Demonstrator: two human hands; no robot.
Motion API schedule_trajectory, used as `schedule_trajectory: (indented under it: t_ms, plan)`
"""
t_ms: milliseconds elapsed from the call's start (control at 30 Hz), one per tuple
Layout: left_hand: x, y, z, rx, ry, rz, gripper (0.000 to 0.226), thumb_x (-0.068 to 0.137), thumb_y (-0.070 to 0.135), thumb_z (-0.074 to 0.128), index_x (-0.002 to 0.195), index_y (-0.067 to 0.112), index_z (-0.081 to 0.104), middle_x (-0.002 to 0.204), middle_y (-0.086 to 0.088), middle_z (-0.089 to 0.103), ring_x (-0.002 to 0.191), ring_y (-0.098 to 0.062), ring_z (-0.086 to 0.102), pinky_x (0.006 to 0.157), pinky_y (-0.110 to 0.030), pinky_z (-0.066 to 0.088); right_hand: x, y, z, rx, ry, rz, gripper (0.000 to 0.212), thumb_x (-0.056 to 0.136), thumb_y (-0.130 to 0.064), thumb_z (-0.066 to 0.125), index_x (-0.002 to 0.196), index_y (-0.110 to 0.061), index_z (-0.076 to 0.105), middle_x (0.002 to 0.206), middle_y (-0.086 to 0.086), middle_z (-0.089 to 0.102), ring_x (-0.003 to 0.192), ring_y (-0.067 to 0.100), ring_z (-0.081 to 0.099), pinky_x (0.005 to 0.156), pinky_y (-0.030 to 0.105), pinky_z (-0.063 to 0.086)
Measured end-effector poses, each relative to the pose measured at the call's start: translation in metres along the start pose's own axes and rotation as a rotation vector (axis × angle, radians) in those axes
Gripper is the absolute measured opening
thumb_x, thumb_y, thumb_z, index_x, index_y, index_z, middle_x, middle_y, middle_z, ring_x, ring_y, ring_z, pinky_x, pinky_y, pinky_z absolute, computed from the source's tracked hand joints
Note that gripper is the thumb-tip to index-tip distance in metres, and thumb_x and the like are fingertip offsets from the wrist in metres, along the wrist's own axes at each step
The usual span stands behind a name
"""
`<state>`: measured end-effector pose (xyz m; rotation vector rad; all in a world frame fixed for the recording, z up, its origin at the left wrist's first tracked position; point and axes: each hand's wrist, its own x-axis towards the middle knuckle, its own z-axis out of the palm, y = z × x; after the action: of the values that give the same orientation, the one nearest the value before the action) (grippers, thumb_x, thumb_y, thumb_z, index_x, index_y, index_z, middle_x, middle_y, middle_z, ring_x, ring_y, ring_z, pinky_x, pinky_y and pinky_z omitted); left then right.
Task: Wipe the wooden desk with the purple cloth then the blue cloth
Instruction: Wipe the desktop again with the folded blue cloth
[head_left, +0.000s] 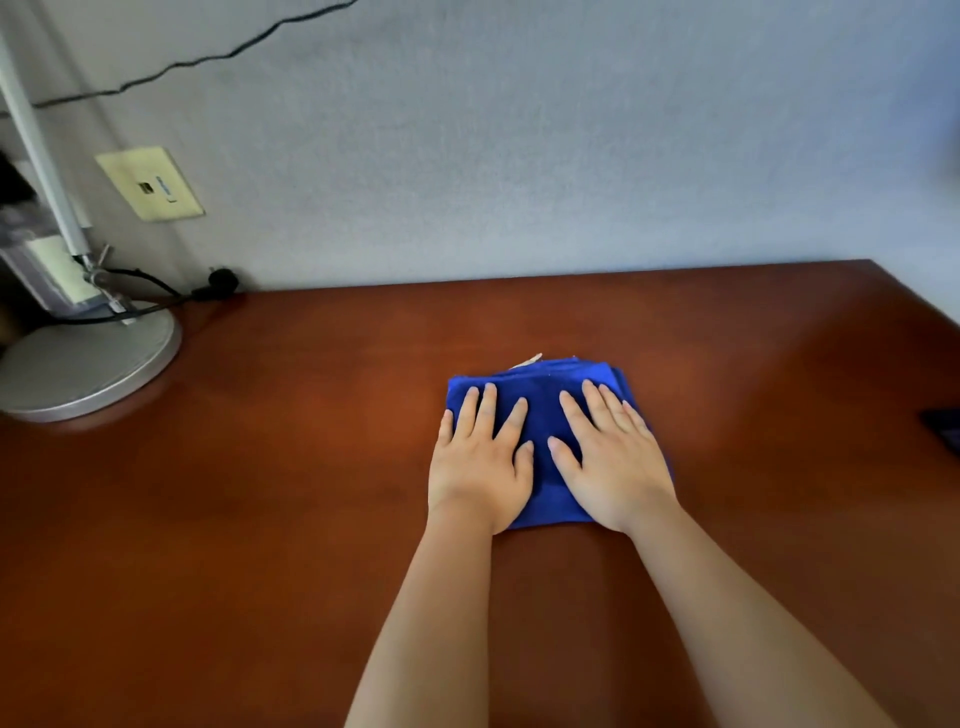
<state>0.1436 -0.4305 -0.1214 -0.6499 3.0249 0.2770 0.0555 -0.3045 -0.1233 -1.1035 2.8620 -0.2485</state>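
Blue cloth (545, 415), folded into a pad, lies flat on the counter (260, 493), well right of the lamp base (88, 364). Both hands press it side by side, left hand (478, 462) and right hand (613, 462), fingers (597, 405) straight and spread, pointing toward the wall, grasping nothing. Unwiped counter stretches widest leftward toward the lamp base.
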Motion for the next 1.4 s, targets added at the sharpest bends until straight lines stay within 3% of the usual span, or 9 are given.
schedule_trajectory:
  t_ms: [267, 767, 1000, 1400]
  plan:
    - [0.003, 0.0, 0.001, 0.018, 0.008, 0.003, 0.054, 0.103, 0.043, 0.015, 0.154, 0.033, -0.001, 0.162, -0.001, -0.012, 0.148, -0.018, -0.016, 0.12, -0.039, -0.008, 0.003, 0.001, 0.002, 0.003, 0.018, -0.017, 0.062, 0.1, -0.05, 0.022, 0.154, -0.025, 0.006, 0.162, 0.001, -0.002, 0.148, 0.014, -0.005, 0.118, 0.03, -0.004]
    - [0.088, -0.01, -0.007, 0.017, 0.0, -0.052, 0.054, 0.103, 0.043, 0.016, 0.154, 0.032, 0.0, 0.162, -0.002, -0.01, 0.148, -0.019, -0.014, 0.12, -0.04, -0.006, 0.098, 0.018, -0.001, -0.019, 0.002, -0.064, 0.062, 0.1, -0.051, 0.021, 0.154, -0.024, 0.007, 0.162, 0.002, -0.001, 0.148, 0.014, -0.004, 0.118, 0.03, -0.005]
    - [0.045, -0.003, -0.002, 0.007, -0.005, -0.048, 0.054, 0.103, 0.044, 0.016, 0.154, 0.032, 0.0, 0.162, -0.002, -0.011, 0.148, -0.019, -0.015, 0.12, -0.039, -0.006, 0.052, 0.012, 0.0, -0.019, 0.003, -0.045, 0.062, 0.1, -0.05, 0.02, 0.154, -0.024, 0.006, 0.162, 0.002, -0.001, 0.148, 0.015, -0.005, 0.117, 0.029, -0.006]
    - [-0.106, 0.017, 0.014, -0.023, 0.0, -0.029, 0.055, 0.103, 0.043, 0.016, 0.154, 0.031, 0.0, 0.162, -0.002, -0.012, 0.148, -0.018, -0.017, 0.119, -0.039, -0.008, -0.099, -0.014, 0.007, -0.012, 0.017, -0.03, 0.062, 0.1, -0.05, 0.021, 0.155, -0.024, 0.006, 0.162, 0.002, -0.002, 0.148, 0.015, -0.005, 0.118, 0.03, -0.005]
